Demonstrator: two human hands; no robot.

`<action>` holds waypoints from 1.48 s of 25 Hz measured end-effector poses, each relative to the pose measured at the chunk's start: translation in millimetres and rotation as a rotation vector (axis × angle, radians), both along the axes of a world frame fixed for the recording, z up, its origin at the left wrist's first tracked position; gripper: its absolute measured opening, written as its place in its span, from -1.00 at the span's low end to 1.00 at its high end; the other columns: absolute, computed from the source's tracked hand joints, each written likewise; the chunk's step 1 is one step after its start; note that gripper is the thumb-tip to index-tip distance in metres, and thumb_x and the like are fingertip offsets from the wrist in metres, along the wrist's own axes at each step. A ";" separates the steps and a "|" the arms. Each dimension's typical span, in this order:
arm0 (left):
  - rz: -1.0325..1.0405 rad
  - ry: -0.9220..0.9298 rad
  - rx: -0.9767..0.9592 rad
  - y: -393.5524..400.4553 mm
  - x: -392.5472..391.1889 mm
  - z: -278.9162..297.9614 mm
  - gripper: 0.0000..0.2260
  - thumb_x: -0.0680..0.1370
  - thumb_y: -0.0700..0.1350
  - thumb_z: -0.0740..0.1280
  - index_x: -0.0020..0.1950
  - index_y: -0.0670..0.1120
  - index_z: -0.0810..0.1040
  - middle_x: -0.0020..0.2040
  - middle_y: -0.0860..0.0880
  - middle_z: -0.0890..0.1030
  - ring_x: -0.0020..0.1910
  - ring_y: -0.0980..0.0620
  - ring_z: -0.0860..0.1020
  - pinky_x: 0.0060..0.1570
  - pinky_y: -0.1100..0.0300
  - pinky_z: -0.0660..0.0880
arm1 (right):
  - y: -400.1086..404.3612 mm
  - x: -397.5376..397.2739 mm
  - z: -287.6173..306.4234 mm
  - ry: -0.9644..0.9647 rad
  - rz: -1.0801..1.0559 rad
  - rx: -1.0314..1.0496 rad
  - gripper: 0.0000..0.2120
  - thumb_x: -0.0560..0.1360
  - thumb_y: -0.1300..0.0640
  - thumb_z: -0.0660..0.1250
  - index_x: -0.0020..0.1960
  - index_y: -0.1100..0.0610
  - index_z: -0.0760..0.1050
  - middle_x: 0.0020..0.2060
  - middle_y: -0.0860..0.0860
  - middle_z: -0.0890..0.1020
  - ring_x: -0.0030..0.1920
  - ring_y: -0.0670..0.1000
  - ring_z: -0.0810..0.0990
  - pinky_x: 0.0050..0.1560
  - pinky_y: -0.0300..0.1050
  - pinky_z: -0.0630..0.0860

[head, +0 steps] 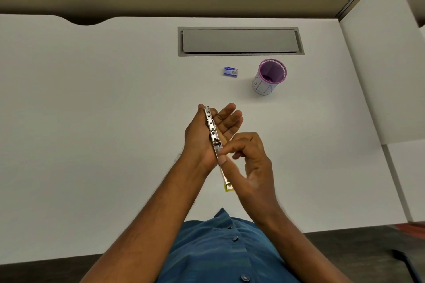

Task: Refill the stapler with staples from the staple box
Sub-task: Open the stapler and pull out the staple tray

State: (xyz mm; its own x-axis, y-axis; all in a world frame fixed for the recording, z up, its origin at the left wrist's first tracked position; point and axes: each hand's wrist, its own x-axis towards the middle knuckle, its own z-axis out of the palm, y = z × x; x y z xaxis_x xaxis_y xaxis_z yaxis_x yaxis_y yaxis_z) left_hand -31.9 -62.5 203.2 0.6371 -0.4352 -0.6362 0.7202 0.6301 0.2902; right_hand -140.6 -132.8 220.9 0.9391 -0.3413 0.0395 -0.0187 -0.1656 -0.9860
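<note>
The stapler [212, 128] is swung wide open into one long metal strip with a yellow-green end near my body. It lies along my left hand [200, 135], held against the palm with the fingers loosely spread. My right hand [250, 163] pinches the strip at its hinge area with thumb and forefinger. The small blue staple box [230, 71] rests closed on the white desk [92, 122], well beyond both hands and untouched.
A purple mesh pen cup [269, 77] stands right of the staple box. A grey cable flap [240, 41] is set into the desk at the back. A white divider panel [386, 64] rises on the right. My blue shirt fills the near edge.
</note>
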 end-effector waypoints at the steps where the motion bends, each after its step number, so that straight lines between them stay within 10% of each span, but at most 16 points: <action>1: -0.001 0.003 -0.013 0.9 -1.0 5.1 -0.59 0.71 0.11 0.06 -0.19 -0.09 0.44 -0.12 -0.15 0.74 -0.19 -0.10 0.73 -0.02 -0.01 0.66 | 1.0 -3.1 -0.9 0.008 0.027 -0.067 -0.86 0.51 0.02 0.35 -0.01 0.07 0.60 -0.02 -0.17 0.56 0.06 0.04 0.56 0.00 -0.29 0.49; 7: -0.192 -0.132 0.007 4.6 -5.4 8.0 -0.55 0.70 0.19 -0.01 -0.18 -0.04 0.44 0.10 -0.11 0.73 0.11 -0.08 0.70 0.17 -0.08 0.56 | -9.0 9.9 -5.2 0.074 0.021 -0.228 -0.78 0.57 0.12 0.39 0.21 -0.02 0.52 0.08 -0.14 0.56 0.10 -0.08 0.59 0.01 -0.36 0.54; 14: -0.349 -0.175 -0.057 9.9 -19.2 -5.4 -0.36 0.68 0.27 -0.07 0.45 -0.15 0.48 0.40 -0.14 0.55 0.39 -0.04 0.53 0.36 0.05 0.43 | -7.2 21.4 -1.5 0.151 0.137 -0.482 -0.49 0.60 0.14 0.38 0.52 0.04 0.36 0.38 -0.07 0.46 0.21 -0.51 0.36 0.18 -0.61 0.32; 20: -0.309 -0.132 -0.081 11.8 -22.3 -13.1 -0.37 0.67 0.26 -0.01 0.30 -0.16 0.62 0.36 -0.19 0.58 0.37 -0.08 0.54 0.46 0.00 0.35 | -4.3 20.1 -4.5 0.155 0.147 -0.503 -0.61 0.59 0.12 0.39 0.39 0.03 0.43 0.28 -0.05 0.52 0.14 -0.27 0.49 0.10 -0.56 0.40; 25: -0.255 -0.134 -0.051 10.6 -23.5 -9.8 -0.35 0.69 0.21 -0.02 -0.19 -0.07 0.75 0.18 -0.14 0.70 0.26 -0.06 0.63 0.43 0.00 0.39 | -1.5 19.1 -9.0 0.125 0.112 -0.488 -0.78 0.57 0.16 0.41 0.20 0.09 0.49 0.09 -0.06 0.53 -0.02 -0.25 0.51 -0.04 -0.46 0.47; 29: -0.277 -0.087 -0.041 12.5 -21.1 -17.8 -0.40 0.67 0.25 0.03 0.15 -0.18 0.67 0.27 -0.18 0.64 0.27 -0.08 0.62 0.33 0.02 0.47 | 1.1 19.0 -14.1 0.035 0.094 -0.468 -0.87 0.56 0.27 0.40 0.08 0.17 0.51 0.00 0.00 0.55 -0.04 -0.11 0.54 -0.05 -0.27 0.53; 37: -0.104 -0.036 -0.025 11.3 -12.3 -15.4 -0.56 0.71 0.15 0.05 -0.23 -0.08 0.42 -0.02 -0.17 0.74 0.06 -0.15 0.71 0.15 -0.01 0.62 | 1.6 5.2 -22.7 -0.054 0.120 -0.495 -0.87 0.55 0.11 0.42 0.00 0.12 0.49 -0.11 0.00 0.58 -0.11 -0.10 0.50 -0.06 -0.34 0.49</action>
State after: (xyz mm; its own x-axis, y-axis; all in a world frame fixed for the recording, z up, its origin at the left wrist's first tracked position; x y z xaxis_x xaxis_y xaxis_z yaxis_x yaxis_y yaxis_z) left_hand -44.2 -51.2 187.9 0.6100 -0.5160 -0.6013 0.7715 0.5599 0.3022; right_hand -135.4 -131.2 198.2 0.9627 -0.1592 0.2189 0.0782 -0.6105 -0.7881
